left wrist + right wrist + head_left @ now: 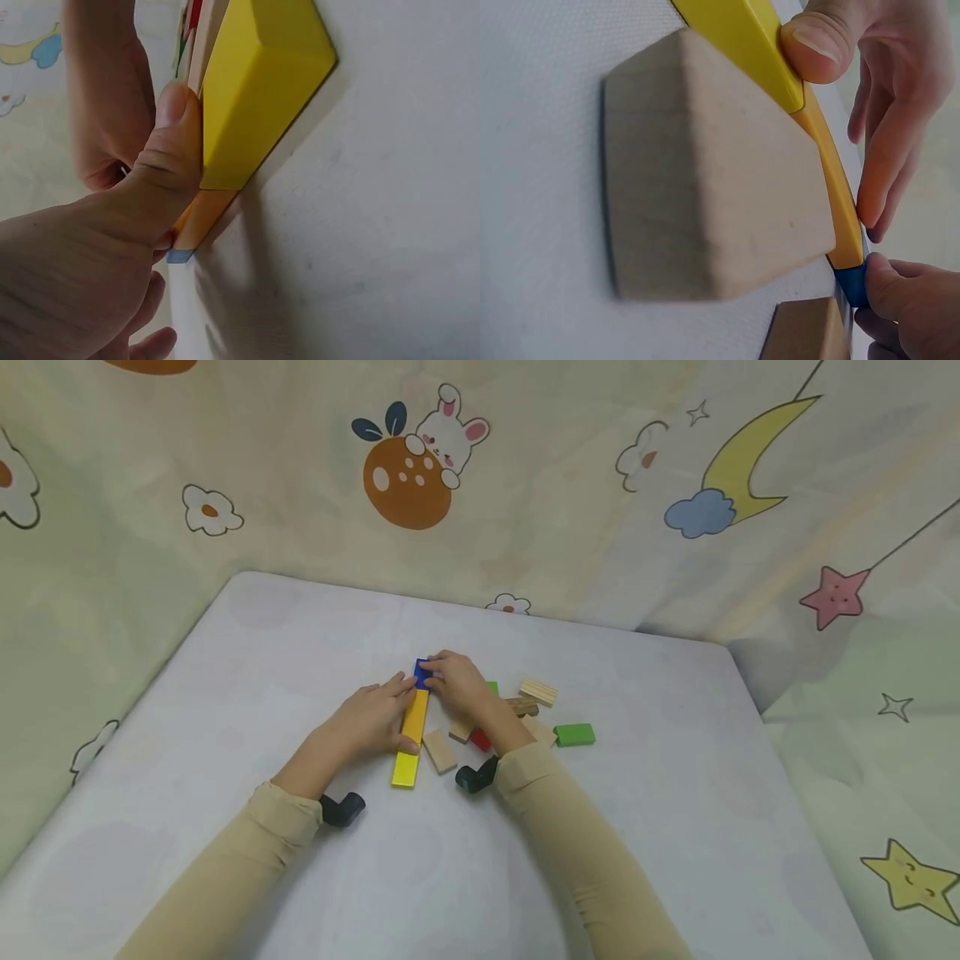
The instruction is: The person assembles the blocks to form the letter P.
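Observation:
A straight row of flat blocks lies on the white table: a yellow block (pixel 405 771) at the near end, an orange block (pixel 415 717) in the middle, a blue block (pixel 422 675) at the far end. My right hand (pixel 463 683) pinches the blue block between thumb and fingers. Along the row's left side lies my left hand (pixel 372 716), fingers extended. Its thumb (pixel 174 112) touches the row where yellow meets orange, and its fingertips reach the orange-blue end. In the right wrist view a plain wooden block (pixel 757 180) looms close, beside the row.
Right of the row are loose blocks: a plain one (pixel 440 752), a green one (pixel 575 734), a ridged one (pixel 538 692), a brown one (pixel 523 706) and a red one (pixel 481 740), partly hidden by the right arm. A patterned cloth hangs behind the table (pixel 300 618).

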Available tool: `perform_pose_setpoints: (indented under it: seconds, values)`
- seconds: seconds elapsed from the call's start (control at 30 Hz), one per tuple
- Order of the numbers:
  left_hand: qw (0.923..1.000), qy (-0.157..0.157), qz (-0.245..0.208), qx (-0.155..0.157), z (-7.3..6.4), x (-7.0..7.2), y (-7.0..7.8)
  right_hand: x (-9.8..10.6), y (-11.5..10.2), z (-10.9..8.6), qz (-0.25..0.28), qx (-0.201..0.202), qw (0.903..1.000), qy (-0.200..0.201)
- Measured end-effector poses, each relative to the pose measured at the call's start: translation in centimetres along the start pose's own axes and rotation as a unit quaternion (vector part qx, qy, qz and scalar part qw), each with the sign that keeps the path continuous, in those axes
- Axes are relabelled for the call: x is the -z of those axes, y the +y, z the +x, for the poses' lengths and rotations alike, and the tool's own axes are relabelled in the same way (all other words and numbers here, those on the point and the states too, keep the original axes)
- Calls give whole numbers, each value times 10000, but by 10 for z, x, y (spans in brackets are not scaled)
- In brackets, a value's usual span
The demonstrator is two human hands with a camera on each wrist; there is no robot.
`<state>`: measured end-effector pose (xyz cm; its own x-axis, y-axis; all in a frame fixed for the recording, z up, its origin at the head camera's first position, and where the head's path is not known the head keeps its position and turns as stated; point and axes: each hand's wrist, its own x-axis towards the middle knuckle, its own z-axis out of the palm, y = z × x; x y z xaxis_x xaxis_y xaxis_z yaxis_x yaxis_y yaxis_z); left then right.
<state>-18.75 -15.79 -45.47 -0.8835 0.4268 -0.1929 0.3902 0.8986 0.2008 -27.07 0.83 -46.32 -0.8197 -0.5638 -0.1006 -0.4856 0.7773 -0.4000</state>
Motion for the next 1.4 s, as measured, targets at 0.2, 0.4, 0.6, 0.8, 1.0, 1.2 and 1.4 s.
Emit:
perform_pose_setpoints:
  seconds: [0.2, 0.4, 0.6, 0.8, 1.0, 1.2, 1.4]
  values:
    - [9992, -339, -179, -144, 5, 4, -3, -2, 2, -2, 33, -33, 10000, -41]
    - [9990, -424, 20, -140, 8, 5, -3, -2, 4, -2, 65, 36, 10000, -36]
    - [9989, -361, 189, -240, 12, 2, -5, -2, 7, -3, 79, -96, 9998, -149]
    - [9983, -285, 348, -377, 14, 3, -3, 2, 10, -5, 8, -179, 9997, -178]
    - [9980, -258, 426, -384, 17, 6, 0, 14, 15, -13, -263, -187, 9990, -294]
    - [9972, -407, 578, -245, 18, 9, 2, 22, 17, -38, -316, -481, 9976, -397]
    - [9958, -548, 714, -157, 16, 12, 4, 17, 17, -66, -655, -570, 9951, -483]
